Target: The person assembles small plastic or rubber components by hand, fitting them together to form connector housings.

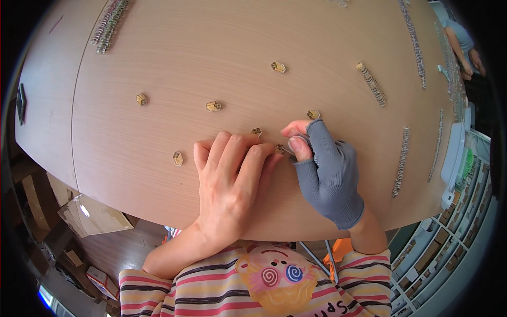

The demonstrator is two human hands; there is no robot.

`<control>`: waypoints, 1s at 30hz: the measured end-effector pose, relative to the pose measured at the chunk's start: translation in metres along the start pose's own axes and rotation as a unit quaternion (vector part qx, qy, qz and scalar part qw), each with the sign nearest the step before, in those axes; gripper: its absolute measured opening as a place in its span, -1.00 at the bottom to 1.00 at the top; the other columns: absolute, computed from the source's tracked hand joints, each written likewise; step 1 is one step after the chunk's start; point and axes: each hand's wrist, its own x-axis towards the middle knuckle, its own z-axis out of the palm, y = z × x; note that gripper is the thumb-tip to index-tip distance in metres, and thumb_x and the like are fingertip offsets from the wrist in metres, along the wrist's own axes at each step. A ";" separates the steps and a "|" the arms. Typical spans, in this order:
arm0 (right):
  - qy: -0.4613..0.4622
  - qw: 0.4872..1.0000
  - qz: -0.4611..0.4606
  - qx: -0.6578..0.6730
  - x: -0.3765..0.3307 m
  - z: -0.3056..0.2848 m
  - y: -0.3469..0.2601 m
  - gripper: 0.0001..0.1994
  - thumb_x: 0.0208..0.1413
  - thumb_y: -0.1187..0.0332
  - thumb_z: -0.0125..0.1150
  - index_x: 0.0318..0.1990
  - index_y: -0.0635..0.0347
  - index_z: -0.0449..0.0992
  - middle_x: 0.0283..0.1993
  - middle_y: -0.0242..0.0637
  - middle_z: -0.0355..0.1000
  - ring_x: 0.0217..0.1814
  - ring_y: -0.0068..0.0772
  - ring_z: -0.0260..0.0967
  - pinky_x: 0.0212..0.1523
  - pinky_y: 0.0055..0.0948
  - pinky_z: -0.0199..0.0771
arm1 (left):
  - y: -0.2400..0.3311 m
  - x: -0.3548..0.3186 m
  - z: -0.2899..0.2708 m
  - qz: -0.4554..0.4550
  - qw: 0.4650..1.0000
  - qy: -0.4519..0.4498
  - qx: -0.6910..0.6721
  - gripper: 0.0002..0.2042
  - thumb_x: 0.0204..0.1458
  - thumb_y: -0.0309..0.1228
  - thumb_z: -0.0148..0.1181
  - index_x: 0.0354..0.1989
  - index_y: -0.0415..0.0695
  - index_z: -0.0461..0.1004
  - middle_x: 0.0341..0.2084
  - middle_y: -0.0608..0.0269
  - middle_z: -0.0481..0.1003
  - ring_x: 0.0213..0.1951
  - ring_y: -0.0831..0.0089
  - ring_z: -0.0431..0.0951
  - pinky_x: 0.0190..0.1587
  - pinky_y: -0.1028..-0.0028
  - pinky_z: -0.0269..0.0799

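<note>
My bare left hand (228,171) rests on the table, fingers curled. Its thumb and forefinger steady a small gold-coloured, six-sided piece (279,149) against the tabletop. From the right comes my right hand (331,169), in a grey glove that leaves the thumb tip and forefinger bare. These pinch a thin metal tool (289,152) whose tip meets that piece; most of the tool is hidden by the fingers. A similar piece (256,132) lies just beyond my left fingertips, and another piece (313,114) beyond my right hand.
More loose six-sided pieces (213,106) lie scattered across the wooden table (158,63). Rows of stacked pieces stand at the far left (112,24) and right (372,84). A dark flat object (21,104) lies by the left edge. Another person (462,42) is at the far right.
</note>
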 end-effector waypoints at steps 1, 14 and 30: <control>0.003 1.000 -0.004 -0.018 -0.001 0.001 0.000 -0.90 0.28 0.41 0.15 -0.10 0.17 0.44 -0.37 -0.27 0.56 -0.47 -0.17 0.54 -0.48 -0.32 0.48 | 0.000 0.000 0.000 0.003 1.000 0.003 -0.003 -0.78 -0.10 -0.47 0.42 -0.27 -0.11 0.52 -0.34 0.30 0.45 -0.33 0.34 0.40 -0.22 0.32 0.18; 0.017 0.994 -0.001 -0.105 -0.003 0.009 -0.014 -0.94 0.27 0.52 0.13 -0.16 0.24 0.49 -0.45 -0.19 0.50 -0.53 -0.20 0.48 -0.49 -0.35 0.42 | -0.002 -0.001 -0.001 0.009 0.999 0.006 -0.046 -0.78 -0.14 -0.50 0.35 -0.29 -0.21 0.52 -0.34 0.26 0.48 -0.35 0.36 0.43 -0.22 0.32 0.14; -0.050 0.976 0.109 0.181 0.009 -0.013 -0.004 -0.88 0.37 0.42 -0.02 -0.13 0.24 0.45 -0.58 -0.29 0.27 -0.63 -0.46 0.24 -0.53 -0.44 0.31 | -0.001 -0.003 -0.004 0.012 1.000 0.014 -0.019 -0.78 -0.09 -0.51 0.37 -0.24 -0.17 0.54 -0.30 0.27 0.50 -0.30 0.33 0.45 -0.18 0.35 0.20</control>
